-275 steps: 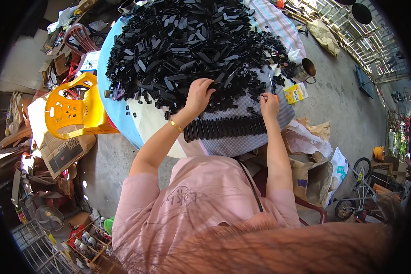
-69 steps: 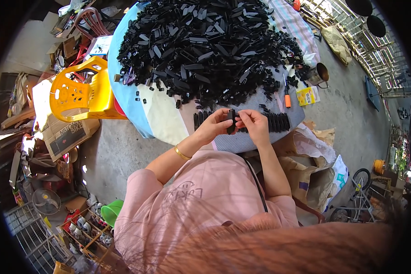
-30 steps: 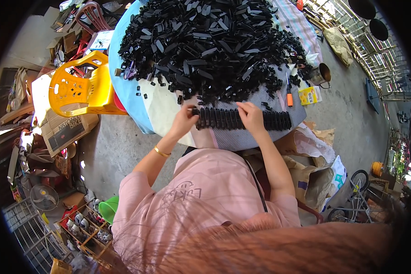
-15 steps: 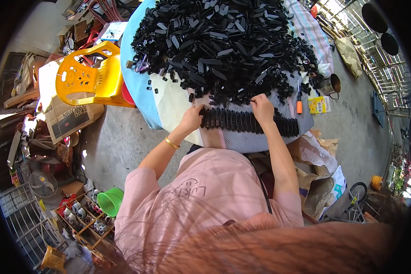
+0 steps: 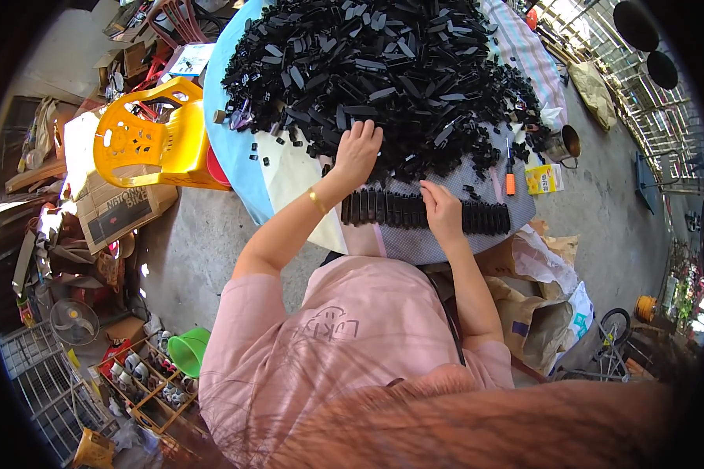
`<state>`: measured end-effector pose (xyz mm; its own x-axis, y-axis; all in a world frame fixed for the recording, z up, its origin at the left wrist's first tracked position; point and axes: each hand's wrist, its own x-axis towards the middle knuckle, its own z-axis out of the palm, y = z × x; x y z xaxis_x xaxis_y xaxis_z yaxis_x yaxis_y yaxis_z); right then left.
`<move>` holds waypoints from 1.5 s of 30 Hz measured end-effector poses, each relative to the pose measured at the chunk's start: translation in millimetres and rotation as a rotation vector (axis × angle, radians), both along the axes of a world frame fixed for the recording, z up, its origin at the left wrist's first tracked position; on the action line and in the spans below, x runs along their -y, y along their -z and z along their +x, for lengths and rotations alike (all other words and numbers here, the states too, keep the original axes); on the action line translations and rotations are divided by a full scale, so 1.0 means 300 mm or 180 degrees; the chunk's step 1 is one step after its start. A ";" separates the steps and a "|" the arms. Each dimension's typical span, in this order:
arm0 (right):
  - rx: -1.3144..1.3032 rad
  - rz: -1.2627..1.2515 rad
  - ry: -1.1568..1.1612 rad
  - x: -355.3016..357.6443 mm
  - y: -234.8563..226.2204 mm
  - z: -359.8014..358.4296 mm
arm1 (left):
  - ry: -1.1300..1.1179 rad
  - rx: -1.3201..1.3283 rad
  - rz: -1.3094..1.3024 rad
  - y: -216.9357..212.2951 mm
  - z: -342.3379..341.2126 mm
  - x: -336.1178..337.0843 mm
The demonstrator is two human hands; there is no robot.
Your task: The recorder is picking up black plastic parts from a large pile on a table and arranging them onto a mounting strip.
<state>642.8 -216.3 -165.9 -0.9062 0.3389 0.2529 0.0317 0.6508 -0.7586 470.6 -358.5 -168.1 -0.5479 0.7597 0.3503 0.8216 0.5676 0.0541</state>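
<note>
1. Fingers, left hand (image 5: 358, 154): bent and close together at the near edge of the pile of black pieces (image 5: 414, 74). Whether they grip a piece cannot be told. Best practice: pick from the surface with a light pinch, so that neighbouring pieces do not slide.
2. Fingers, right hand (image 5: 444, 213): thumb and forefinger tips nearly together. Whether anything is between them cannot be told.
3. Row of black pieces (image 5: 368, 208): set side by side on the near part of the table, partly hidden by the right hand. Contact is unclear. Holding the wrist high should avoid knocking the pieces out of line.
4. Loose small parts (image 5: 266, 161): scattered left of the pile. Sleeves and wrists should pass clear of them.
5. Tablecloth (image 5: 293, 187): a snag could disturb the row; avoid dragging the forearm.
6. Orange-handled screwdriver (image 5: 510, 184): lies right of the pile; reach around it.
</note>
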 end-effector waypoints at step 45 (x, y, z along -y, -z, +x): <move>-0.0227 0.1021 -0.0951 0.173 -0.137 0.024 | 0.0109 0.5519 0.2233 -0.086 0.325 0.206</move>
